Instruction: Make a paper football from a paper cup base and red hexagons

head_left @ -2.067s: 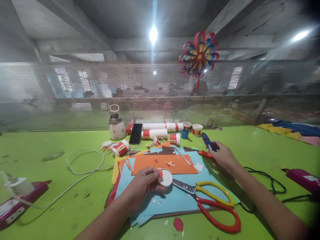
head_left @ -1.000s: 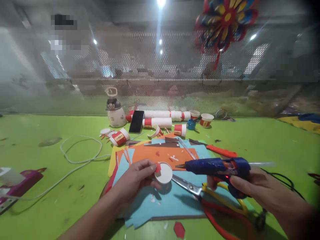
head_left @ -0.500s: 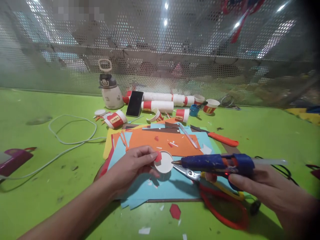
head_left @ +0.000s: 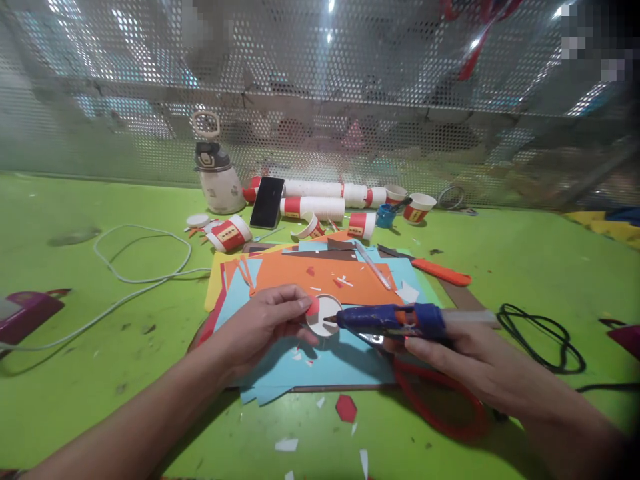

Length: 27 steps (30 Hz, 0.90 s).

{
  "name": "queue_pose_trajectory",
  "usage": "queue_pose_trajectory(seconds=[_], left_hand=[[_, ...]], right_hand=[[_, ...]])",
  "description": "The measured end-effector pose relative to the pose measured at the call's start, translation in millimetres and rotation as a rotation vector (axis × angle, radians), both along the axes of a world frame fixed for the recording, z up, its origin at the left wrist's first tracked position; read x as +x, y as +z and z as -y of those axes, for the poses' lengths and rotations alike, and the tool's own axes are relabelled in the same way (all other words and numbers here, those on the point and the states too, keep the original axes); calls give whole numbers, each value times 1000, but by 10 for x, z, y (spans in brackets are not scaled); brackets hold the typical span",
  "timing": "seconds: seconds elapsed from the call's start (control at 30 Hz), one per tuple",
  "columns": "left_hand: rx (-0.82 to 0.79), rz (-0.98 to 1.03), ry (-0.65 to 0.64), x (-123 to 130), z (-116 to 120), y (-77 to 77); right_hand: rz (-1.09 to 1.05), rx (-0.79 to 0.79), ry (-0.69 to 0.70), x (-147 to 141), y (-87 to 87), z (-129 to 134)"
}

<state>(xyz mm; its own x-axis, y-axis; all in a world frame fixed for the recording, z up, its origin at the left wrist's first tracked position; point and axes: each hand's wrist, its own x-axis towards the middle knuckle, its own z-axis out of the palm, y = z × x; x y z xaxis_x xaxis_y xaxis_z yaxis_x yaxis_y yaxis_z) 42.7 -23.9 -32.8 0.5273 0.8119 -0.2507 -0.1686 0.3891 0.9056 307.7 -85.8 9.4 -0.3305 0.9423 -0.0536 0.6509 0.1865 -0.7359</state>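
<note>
My left hand [head_left: 273, 320] pinches a small white round disc with a raised rim [head_left: 323, 328], like a paper cup's bottom. A red paper piece [head_left: 313, 306] sits at its left edge, by my thumb. My right hand [head_left: 465, 357] is wrapped around a blue hot glue gun [head_left: 390, 321], with a clear glue stick [head_left: 473, 319] coming out of its back. The nozzle is over the white disc; whether it touches is unclear. Scissors with a red handle [head_left: 457, 435] lie beneath the gun, partly hidden.
Sheets of blue [head_left: 345, 370] and orange paper [head_left: 285, 277] lie under my hands. An orange utility knife [head_left: 443, 272] and a pen [head_left: 373, 267] rest on the far side. Behind are paper cups [head_left: 313, 209], a phone [head_left: 267, 203] and a bottle [head_left: 220, 187]. Cables [head_left: 540, 337] lie at both sides.
My right hand has moved the glue gun left, taking its nozzle from the disc's right edge to over its middle. My left hand still holds the disc.
</note>
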Motion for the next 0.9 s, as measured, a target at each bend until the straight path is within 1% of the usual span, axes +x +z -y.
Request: queue_pose_trajectory(seconds=[0.1, 0.27, 0.57, 0.73, 0.9], left_hand=[[9, -8, 1, 1, 2, -3], [-4, -29, 2, 6, 19, 10], [-30, 0, 11, 10, 18, 19], [-29, 0, 19, 11, 18, 16], [-22, 4, 21, 12, 15, 18]], right_hand=[[46, 29, -5, -18, 0, 2], [102, 72, -70, -57, -1, 14], [85, 33, -89, -74, -19, 15], [56, 18, -76, -53, -60, 4], [64, 23, -50, -41, -59, -8]])
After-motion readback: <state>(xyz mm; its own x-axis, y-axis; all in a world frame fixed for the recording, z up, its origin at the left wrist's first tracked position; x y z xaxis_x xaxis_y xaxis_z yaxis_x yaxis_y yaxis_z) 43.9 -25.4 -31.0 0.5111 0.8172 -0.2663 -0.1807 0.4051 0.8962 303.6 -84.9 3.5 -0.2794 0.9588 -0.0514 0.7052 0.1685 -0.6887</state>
